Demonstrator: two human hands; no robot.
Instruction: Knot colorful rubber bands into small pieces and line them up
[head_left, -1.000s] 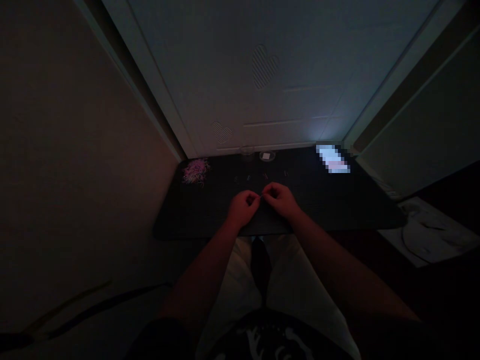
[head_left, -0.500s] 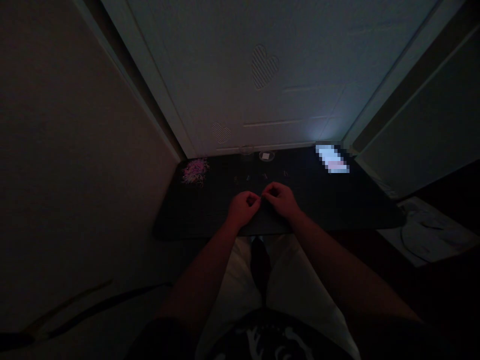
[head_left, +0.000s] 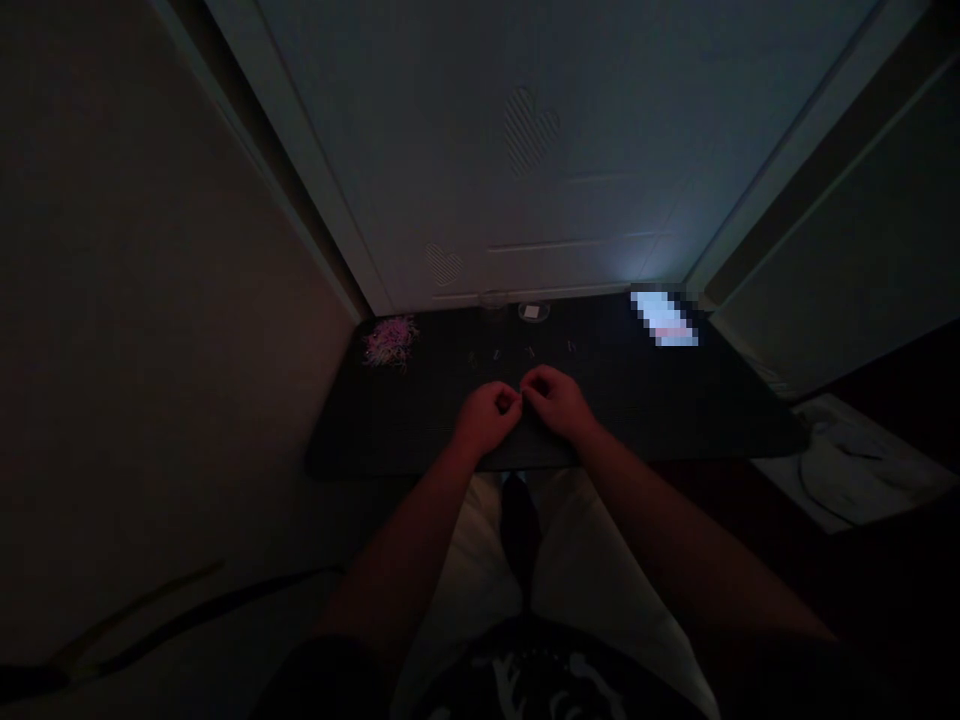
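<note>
Above the front part of a dark table (head_left: 405, 420), my two hands meet fingertip to fingertip. My left hand (head_left: 486, 412) is closed in a pinch, thumb against forefinger. Facing it, my right hand (head_left: 556, 398) pinches in the same way. Whatever sits between the fingertips is too small and dim to name. Just beyond the hands lie several tiny thin pieces in a loose row, among them one piece (head_left: 530, 352) in the middle and another piece (head_left: 571, 346) to the right; their kind cannot be made out.
A tangled pile of pink and pale strands (head_left: 390, 342) lies at the table's back left. Along the back stand a clear round container (head_left: 493, 303) and a round lid-like dish with a white square (head_left: 533, 312). A glowing, pixelated screen (head_left: 664, 318) is at back right, before a white panel (head_left: 420, 130).
My right hand has shifted very slightly left, its fingertips closer to those of my left hand. Both hands stay pinched, and the things on the table have not moved.
</note>
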